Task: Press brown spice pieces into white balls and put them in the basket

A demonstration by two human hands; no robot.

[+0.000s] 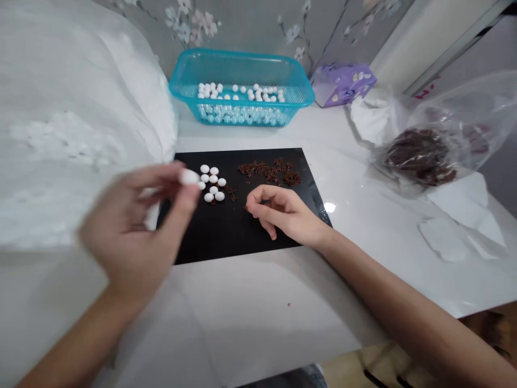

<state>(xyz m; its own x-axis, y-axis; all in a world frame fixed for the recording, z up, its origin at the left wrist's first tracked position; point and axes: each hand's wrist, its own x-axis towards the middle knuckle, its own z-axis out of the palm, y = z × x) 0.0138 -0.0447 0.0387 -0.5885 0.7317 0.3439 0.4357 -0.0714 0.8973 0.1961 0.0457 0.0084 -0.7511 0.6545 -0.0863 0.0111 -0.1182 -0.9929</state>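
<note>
Floral wallpaper point(250, 27) backs a white desk point(242, 302); the black board point(226, 231) on the desk is the reference for all positions.

Left hand point(135, 221): over the board's left edge, gripping one white ball point(189, 177) between thumb and fingers. Right hand point(285, 213): over the board's right half, thumb and index finger closed in a pinch, with a small brown piece point(246, 208) at the tips.

Step in hand, as judged: one item is handled per hand. Any move calls for a light, steady pinch on each, since the ball looks smooth and the piece is tiny.

Loose balls point(213, 179): grouped on the board's left half. Brown bits point(269, 171): along the board's rear right. Basket point(242, 60): behind the board, containing further balls. Purple pack point(349, 89): beyond the board's rear right corner. Clear bag point(420, 156): right of the board, with dark brown contents. White sack point(84, 70): left of the board.

Limits of view: the left hand and its ball are blurred, and the fingers partly cover the ball. The right hand's grip on the piece is probable, not certain. The sack is cut off at left; its contents cannot be made out. Both forearms are cut off below the board.
</note>
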